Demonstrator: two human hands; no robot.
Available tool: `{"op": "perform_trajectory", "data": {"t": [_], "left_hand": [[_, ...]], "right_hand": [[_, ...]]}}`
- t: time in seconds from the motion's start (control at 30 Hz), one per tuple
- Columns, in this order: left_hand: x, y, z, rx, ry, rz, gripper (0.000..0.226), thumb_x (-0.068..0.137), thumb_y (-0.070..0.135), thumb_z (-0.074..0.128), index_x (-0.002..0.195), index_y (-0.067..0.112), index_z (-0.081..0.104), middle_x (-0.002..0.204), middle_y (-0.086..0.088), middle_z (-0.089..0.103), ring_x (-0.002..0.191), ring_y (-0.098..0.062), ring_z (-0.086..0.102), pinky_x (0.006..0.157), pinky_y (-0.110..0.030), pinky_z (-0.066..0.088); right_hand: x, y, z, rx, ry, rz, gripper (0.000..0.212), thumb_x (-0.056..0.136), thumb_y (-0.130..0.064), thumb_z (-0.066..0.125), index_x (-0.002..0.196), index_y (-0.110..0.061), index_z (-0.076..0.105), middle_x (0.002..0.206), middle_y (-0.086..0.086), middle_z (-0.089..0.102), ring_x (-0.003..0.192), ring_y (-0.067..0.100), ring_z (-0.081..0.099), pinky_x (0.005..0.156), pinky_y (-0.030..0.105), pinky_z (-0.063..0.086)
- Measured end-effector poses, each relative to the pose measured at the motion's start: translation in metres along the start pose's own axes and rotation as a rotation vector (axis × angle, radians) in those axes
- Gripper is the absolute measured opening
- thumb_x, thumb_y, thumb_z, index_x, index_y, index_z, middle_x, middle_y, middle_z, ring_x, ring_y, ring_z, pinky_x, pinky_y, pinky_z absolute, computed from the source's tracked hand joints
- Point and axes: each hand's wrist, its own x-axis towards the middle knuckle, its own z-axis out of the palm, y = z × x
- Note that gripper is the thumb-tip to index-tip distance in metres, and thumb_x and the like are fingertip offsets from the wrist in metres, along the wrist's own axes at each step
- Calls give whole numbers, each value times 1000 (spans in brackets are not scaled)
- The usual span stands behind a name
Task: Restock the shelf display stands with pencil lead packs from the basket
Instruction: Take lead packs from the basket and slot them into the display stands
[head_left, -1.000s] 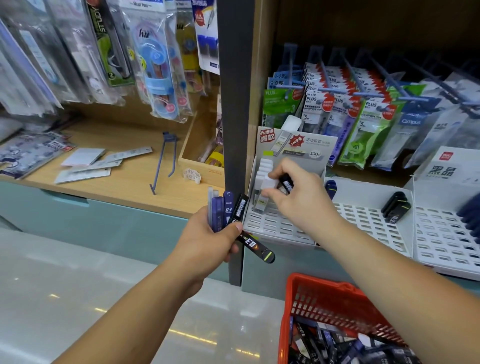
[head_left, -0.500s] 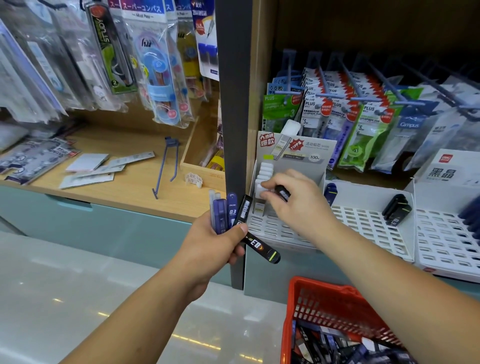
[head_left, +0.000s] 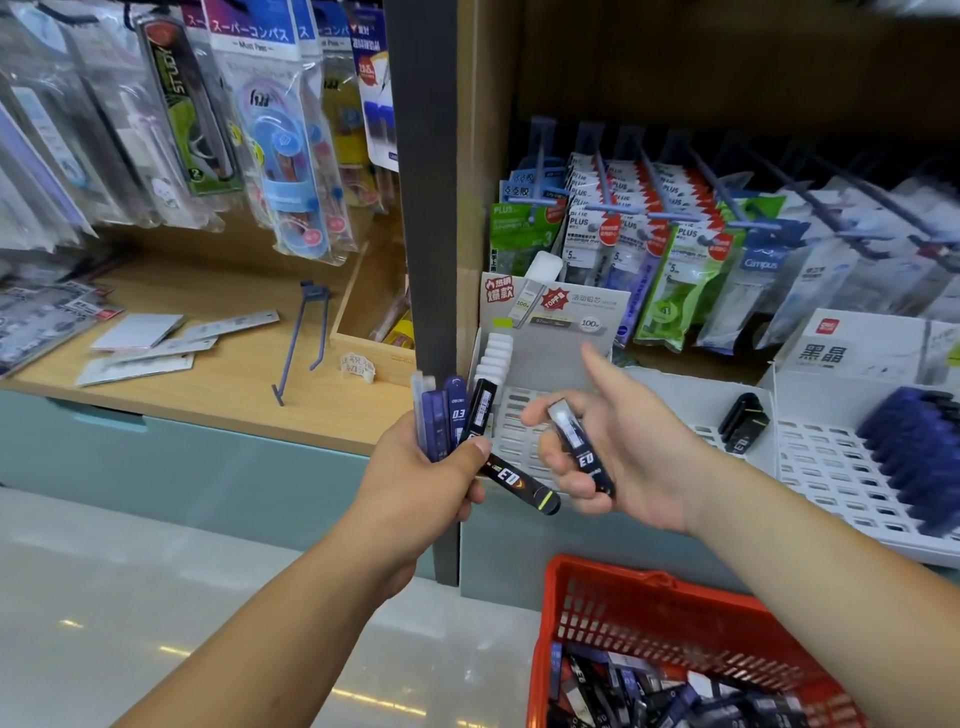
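Plainly we are early on: our left grip (head_left: 415, 483) clutches several packs (head_left: 457, 415), our right grip (head_left: 628, 457) holds one black pack (head_left: 579, 447), the stands (head_left: 815, 467) at three o'clock are mostly bare, and the basket (head_left: 675, 623) at five o'clock is well stocked.

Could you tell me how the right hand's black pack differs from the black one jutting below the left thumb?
The right hand holds the lone pack steeply tilted; the left hand grips the jutting pack within a bunch, slanting down. The jutting pack shows a yellow-green end band; the lone pack shows none. Both are black, lettered ED.
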Motion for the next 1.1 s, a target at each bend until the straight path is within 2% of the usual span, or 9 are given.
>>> {"op": "perform_trajectory", "data": {"t": [0.17, 0.3, 0.43, 0.6, 0.73, 0.8, 0.93, 1.0, 1.1], "left_hand": [[0, 7, 33, 39, 8, 96, 11, 98, 13, 67, 108, 18, 64, 79, -3, 72, 57, -12, 62, 52, -27, 50], [0, 9, 66, 56, -32, 122, 8, 99, 16, 67, 106, 19, 64, 75, -9, 71, 52, -9, 61, 50, -22, 49], [-2, 13, 96, -6, -148, 102, 8, 100, 13, 65, 107, 10, 63, 69, -8, 70, 53, -12, 60, 50, -23, 48], [2, 17, 127, -22, -259, 107, 6, 101, 13, 64, 98, 8, 63, 65, -10, 67, 50, -14, 55, 49, -21, 45], [9, 15, 141, -2, -263, 93, 5, 99, 11, 66, 103, 8, 64, 65, -10, 66, 51, -14, 53, 48, -21, 45], [8, 12, 150, 13, -295, 84, 7, 99, 10, 66, 105, 10, 65, 66, -6, 67, 50, -10, 55, 49, -21, 46], [9, 7, 169, -2, -307, 56, 10, 99, 7, 65, 109, 8, 63, 67, -1, 67, 47, -6, 56, 48, -20, 47], [13, 4, 176, -16, -308, 44, 14, 99, 7, 65, 112, 4, 62, 68, -4, 67, 47, -6, 56, 48, -20, 46], [16, 1, 184, -9, -335, 25, 14, 99, 9, 66, 112, 5, 61, 69, -4, 69, 48, -7, 56, 47, -19, 45]], "right_hand": [[-41, 12, -25, -230, 34, -77, 34, 86, -37, 74, 106, -11, 63, 74, 4, 57, 45, 13, 30, 45, 25, 14], [-62, 19, -48, -343, 169, -66, 22, 89, -11, 76, 109, -9, 66, 82, 15, 68, 43, 12, 28, 45, 24, 16], [-79, 21, -73, -394, 259, -135, 22, 91, -15, 77, 112, -17, 71, 73, 5, 67, 41, 10, 26, 48, 27, 15], [-87, 25, -95, -430, 380, -261, 6, 93, -22, 75, 95, -16, 75, 69, 7, 67, 39, 6, 35, 40, 20, 24], [-87, 24, -120, -219, 542, -301, 18, 88, -23, 80, 92, -7, 72, 65, 6, 66, 41, 12, 38, 42, 20, 22], [-89, 22, -129, -70, 583, -325, 15, 85, -17, 81, 92, -7, 71, 67, 9, 65, 42, 13, 42, 40, 19, 19], [-91, 23, -140, 138, 585, -374, 25, 84, -3, 77, 108, 1, 69, 63, 11, 62, 46, 13, 45, 35, 20, 22], [-92, 24, -148, 163, 592, -400, 26, 85, 0, 76, 110, 3, 69, 65, 11, 60, 50, 14, 46, 36, 19, 25], [-93, 27, -159, 10, 699, -389, 17, 87, -5, 78, 104, -6, 75, 60, 9, 58, 47, 13, 47, 39, 21, 27]]}}
